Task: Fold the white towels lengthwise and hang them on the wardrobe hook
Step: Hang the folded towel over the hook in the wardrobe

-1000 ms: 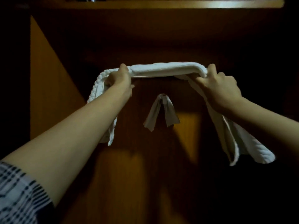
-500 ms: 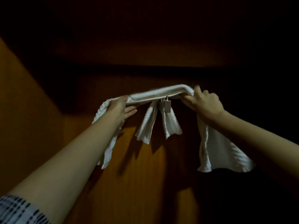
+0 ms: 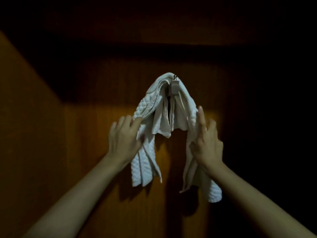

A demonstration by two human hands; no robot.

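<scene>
Hanging white towels point(image 3: 155, 107) on hook point(image 3: 174, 86)

Quilted white cloth towel point(image 3: 145, 107); shiny metal hook point(image 3: 174, 85); smooth, brown wooden wardrobe panel point(image 3: 96, 134).

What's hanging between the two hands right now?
In the head view, the smaller white towel hangs from the hook between the left hand and right hand; below it, bare wardrobe panel.

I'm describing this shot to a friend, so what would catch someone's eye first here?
The white towels draped over the metal hook on the wooden wardrobe back panel, bright against the dark interior. Below them, the left hand and right hand reach up with straight fingers, touching the hanging ends on either side.
</scene>
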